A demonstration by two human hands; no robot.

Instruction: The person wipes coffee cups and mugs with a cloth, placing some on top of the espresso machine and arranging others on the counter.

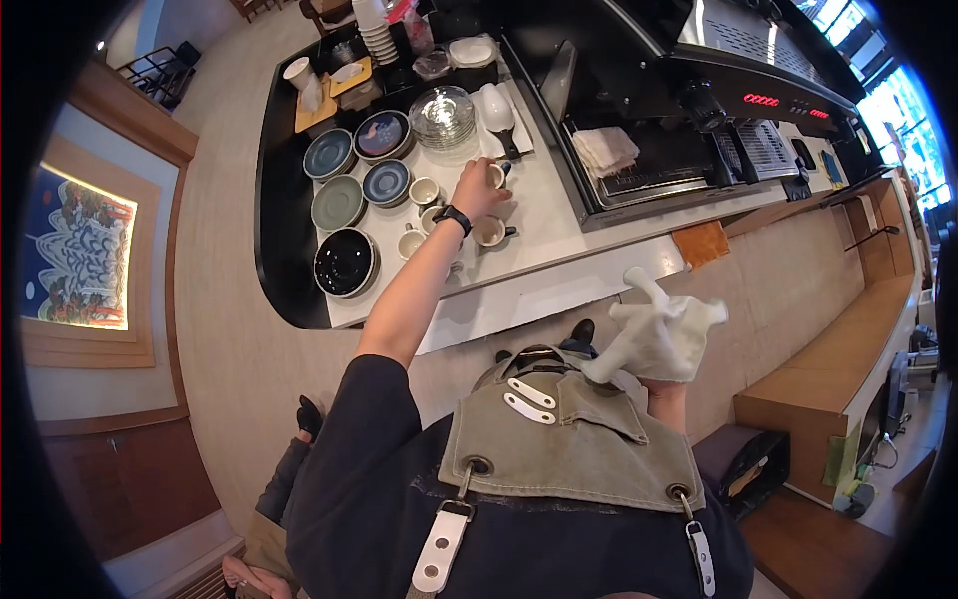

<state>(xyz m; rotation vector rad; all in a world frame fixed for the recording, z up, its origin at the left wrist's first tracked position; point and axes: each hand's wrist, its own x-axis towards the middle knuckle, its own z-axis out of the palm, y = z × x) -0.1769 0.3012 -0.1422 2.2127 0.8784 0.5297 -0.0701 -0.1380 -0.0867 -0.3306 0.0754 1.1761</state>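
My left hand [482,190], with a dark band on the wrist, reaches over the white counter and its fingers are closed on a small cup [497,177] with a dark handle. Another cup [489,232] stands just below that hand, and several pale cups [424,191] stand to its left. On the right, a white cloth [664,334] hangs bunched over my right hand [667,391], which holds it; the cloth hides the fingers.
Stacked blue, green and black plates [345,262] stand at the counter's left. Clear glass plates [442,118] and a white scoop [496,108] lie behind the cups. An espresso machine [699,105] fills the right. Another person's hands [254,579] show at lower left.
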